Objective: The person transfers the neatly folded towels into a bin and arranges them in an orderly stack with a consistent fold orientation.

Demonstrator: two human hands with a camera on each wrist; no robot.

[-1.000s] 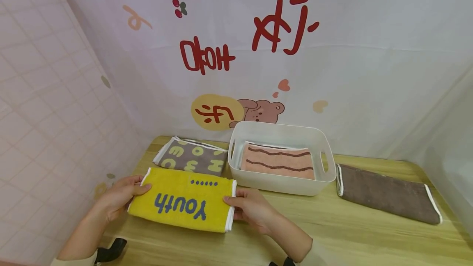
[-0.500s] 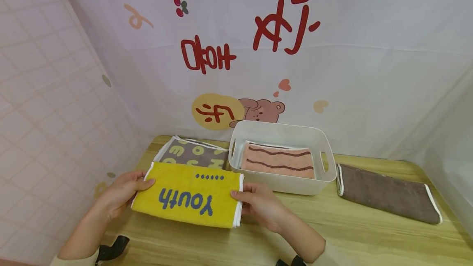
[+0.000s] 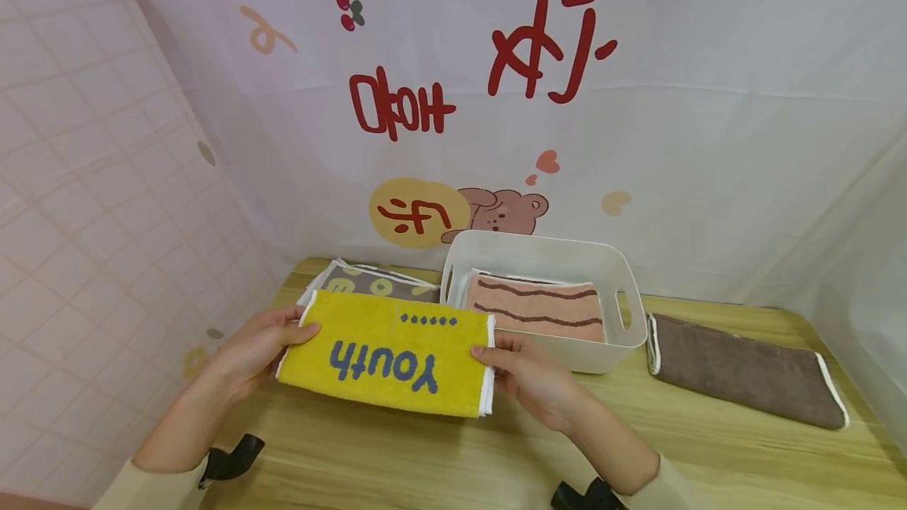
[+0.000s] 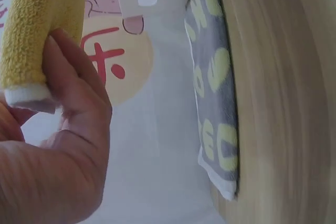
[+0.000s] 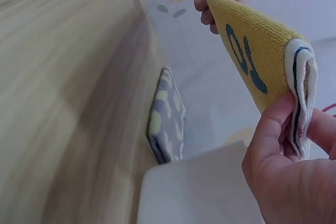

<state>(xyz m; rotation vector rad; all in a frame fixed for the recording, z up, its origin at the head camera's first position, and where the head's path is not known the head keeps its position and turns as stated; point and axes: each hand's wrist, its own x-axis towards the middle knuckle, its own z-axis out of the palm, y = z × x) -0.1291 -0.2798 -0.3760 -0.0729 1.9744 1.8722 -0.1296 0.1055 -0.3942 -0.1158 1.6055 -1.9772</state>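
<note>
A folded yellow towel (image 3: 390, 356) with the blue word "Youth" and white edges is held up between both hands, above the table. My left hand (image 3: 258, 346) pinches its left end, thumb on top; the left wrist view shows the fingers behind the yellow cloth (image 4: 31, 35). At the other end my right hand (image 3: 531, 380) pinches the white-bordered edge, where the folded layers (image 5: 300, 98) show in the right wrist view. Behind it a grey towel with yellow-green letters (image 3: 379, 283) lies partly hidden; the left wrist view shows this grey towel (image 4: 210, 87) lying folded on the table.
A white basket (image 3: 560, 349) stands at the back centre with a folded pink towel (image 3: 538, 307) with brown wavy lines inside. Right of it lies a folded brown towel (image 3: 744, 372). A printed white curtain (image 3: 680, 156) backs the wooden table (image 3: 397, 463).
Both hands have carried the yellow towel up and to the right, nearer the basket. It now covers more of the grey towel and overlaps the basket's front left corner in the head view.
</note>
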